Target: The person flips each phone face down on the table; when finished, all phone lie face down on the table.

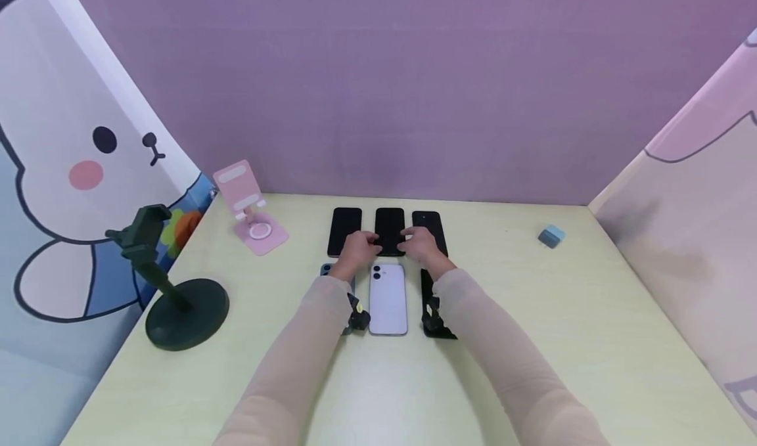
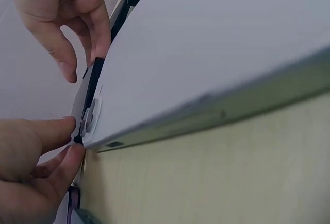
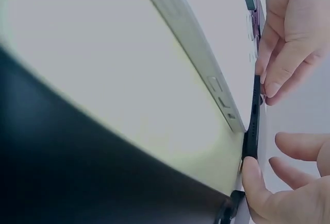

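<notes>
The middle smartphone point(image 1: 389, 221) of the back row lies dark screen up between both hands. My left hand point(image 1: 357, 252) pinches its near left corner with thumb and finger. My right hand point(image 1: 422, 245) is at the opposite corner; in the right wrist view its thumb point(image 3: 252, 175) touches the edge while the other fingers stay apart and relaxed. Dark smartphones lie on either side, one at left point(image 1: 345, 226) and one at right point(image 1: 432, 223). Just in front is a white smartphone point(image 1: 388, 305), back up, its side seen large in the left wrist view.
A blue smartphone point(image 1: 326, 269) and a black smartphone point(image 1: 427, 285) lie partly under the wrists. On the left stand a pink phone stand point(image 1: 241, 190) and a dark green stand point(image 1: 198, 314). A small blue block point(image 1: 551, 236) sits far right. Purple cloth point(image 1: 402, 91) hangs behind the table.
</notes>
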`<action>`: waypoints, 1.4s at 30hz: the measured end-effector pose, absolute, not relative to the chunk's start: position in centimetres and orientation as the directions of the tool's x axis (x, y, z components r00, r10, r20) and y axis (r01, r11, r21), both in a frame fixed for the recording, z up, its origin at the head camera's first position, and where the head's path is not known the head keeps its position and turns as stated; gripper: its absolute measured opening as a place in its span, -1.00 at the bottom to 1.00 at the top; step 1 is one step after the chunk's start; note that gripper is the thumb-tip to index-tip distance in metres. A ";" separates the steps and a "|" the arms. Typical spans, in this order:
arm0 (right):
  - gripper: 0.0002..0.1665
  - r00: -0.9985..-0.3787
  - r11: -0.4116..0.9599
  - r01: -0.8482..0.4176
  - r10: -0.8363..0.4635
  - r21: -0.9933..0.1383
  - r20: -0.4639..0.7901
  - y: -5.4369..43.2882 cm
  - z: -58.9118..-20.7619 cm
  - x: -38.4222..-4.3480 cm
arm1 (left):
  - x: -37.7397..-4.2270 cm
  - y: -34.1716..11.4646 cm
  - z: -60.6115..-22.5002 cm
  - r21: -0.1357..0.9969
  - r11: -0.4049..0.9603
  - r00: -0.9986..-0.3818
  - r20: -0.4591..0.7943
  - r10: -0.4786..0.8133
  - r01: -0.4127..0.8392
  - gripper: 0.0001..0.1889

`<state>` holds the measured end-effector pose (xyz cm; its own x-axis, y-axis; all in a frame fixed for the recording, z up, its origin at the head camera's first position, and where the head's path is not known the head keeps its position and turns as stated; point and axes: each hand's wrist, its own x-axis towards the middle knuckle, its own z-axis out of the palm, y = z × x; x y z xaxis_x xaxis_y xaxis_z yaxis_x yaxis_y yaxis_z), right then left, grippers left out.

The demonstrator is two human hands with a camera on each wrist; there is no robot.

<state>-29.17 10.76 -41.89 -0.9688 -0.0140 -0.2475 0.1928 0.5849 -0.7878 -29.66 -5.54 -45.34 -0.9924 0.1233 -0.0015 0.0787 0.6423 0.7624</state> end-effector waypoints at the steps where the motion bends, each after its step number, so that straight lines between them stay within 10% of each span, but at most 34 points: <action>1: -0.49 -0.968 0.579 0.202 -0.003 -0.790 -0.250 10.7 -42.0 -29.2 | -29.6 -5.5 -45.4 0.764 0.641 -0.993 -0.004 0.121 0.075 -0.66; 42: -0.45 -0.978 0.158 0.186 -0.065 -0.970 -0.198 12.0 -42.5 -29.7 | -29.6 -4.5 -44.9 0.743 0.655 -0.985 0.035 0.170 0.139 -0.64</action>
